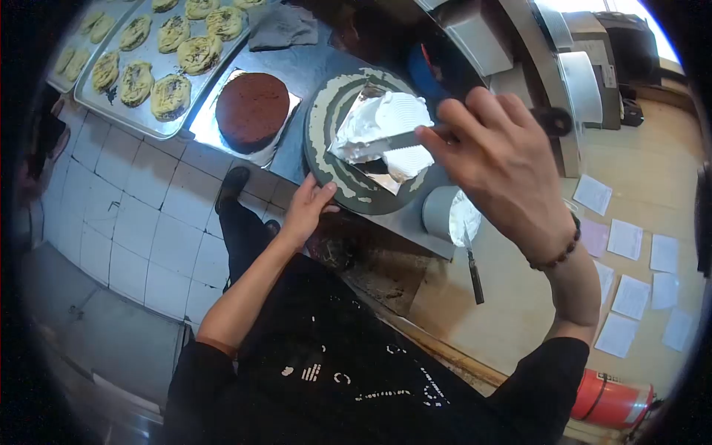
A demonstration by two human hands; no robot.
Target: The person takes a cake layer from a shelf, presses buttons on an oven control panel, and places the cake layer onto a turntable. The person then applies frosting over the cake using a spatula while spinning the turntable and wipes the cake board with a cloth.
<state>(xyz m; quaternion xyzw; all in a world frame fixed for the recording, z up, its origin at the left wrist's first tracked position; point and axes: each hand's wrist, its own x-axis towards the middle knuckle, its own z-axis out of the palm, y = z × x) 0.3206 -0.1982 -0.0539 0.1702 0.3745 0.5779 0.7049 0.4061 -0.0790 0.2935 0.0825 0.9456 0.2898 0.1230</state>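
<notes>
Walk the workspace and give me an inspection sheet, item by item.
Surface: metal table; turntable ringed with pale smears.
Things: white cream on turntable; brown round cake beside it; topped buns on tray.
Clutter: folded cloth; small spatula resting in cream pot.
Hands: right hand grips long blade, on cream; left hand touches turntable rim.
Cables: nothing seen.
Surroundings: fire extinguisher, papers, tiled floor.

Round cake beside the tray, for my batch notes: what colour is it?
The cake is reddish brown, best seen in head view.
</notes>
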